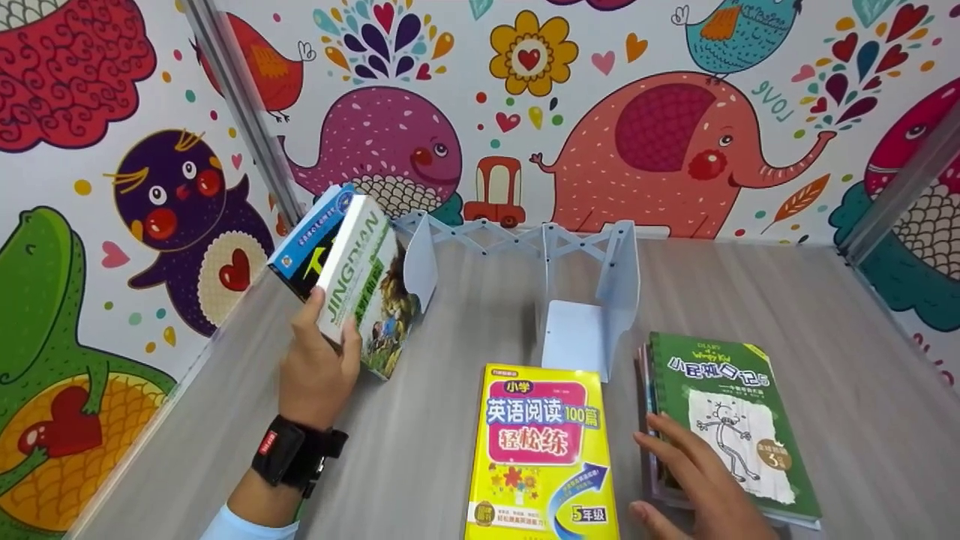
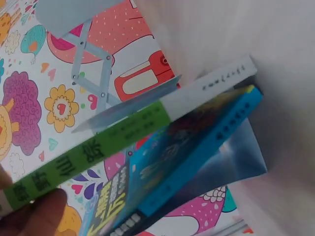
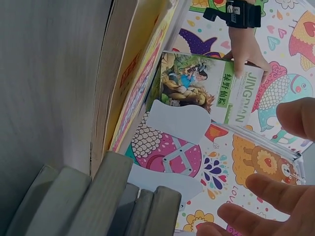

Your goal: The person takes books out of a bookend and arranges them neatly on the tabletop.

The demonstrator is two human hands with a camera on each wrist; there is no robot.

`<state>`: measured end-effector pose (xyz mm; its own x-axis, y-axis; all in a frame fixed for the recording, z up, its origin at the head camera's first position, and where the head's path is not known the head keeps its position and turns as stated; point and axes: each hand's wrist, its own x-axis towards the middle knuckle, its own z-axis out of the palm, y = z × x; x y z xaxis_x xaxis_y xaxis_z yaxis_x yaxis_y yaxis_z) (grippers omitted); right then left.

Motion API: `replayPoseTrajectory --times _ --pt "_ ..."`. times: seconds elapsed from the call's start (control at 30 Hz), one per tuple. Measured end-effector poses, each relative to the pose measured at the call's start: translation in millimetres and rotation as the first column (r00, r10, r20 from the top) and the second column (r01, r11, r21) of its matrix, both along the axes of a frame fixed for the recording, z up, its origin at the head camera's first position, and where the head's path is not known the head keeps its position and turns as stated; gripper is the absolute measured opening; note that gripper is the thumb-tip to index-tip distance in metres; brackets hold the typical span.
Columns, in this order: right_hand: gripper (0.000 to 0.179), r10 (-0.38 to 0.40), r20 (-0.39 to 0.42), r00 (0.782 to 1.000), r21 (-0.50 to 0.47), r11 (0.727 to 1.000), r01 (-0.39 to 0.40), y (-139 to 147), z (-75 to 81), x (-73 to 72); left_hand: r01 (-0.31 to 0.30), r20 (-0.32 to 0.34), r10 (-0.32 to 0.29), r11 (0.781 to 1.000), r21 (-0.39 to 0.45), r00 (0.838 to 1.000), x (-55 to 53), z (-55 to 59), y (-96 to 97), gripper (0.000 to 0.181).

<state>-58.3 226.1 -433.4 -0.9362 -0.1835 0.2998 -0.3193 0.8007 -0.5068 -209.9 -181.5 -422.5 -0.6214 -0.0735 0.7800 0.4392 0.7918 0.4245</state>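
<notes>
My left hand [image 1: 319,375] grips the top end of a white storybook [image 1: 386,300] with a lion on its cover, thumb on the front. Just behind it leans a blue-edged book [image 1: 307,244], its blue spine [image 2: 197,157] showing in the left wrist view. Both books tilt by the left panel of a pale expandable bookend [image 1: 574,337]. Over the left edge of a green comic diary [image 1: 742,420], on top of a stack, is my right hand [image 1: 697,480], fingers spread and holding nothing; whether it touches the cover I cannot tell.
A yellow exercise book [image 1: 540,450] lies face up between my hands. The bookend's lattice [image 1: 487,232] runs along the foot of the back wall. Cartoon-printed walls [image 1: 510,135] enclose the grey tabletop [image 1: 480,315] at the back and both sides.
</notes>
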Motion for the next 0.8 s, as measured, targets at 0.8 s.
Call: replayPoseTrajectory --times 0.8 --pt "0.060 -0.036 0.029 0.999 0.028 0.999 0.035 4 3.8 -0.5 0.134 -0.034 -0.132 0.990 0.048 0.991 98.1 52.4 6.9 0.056"
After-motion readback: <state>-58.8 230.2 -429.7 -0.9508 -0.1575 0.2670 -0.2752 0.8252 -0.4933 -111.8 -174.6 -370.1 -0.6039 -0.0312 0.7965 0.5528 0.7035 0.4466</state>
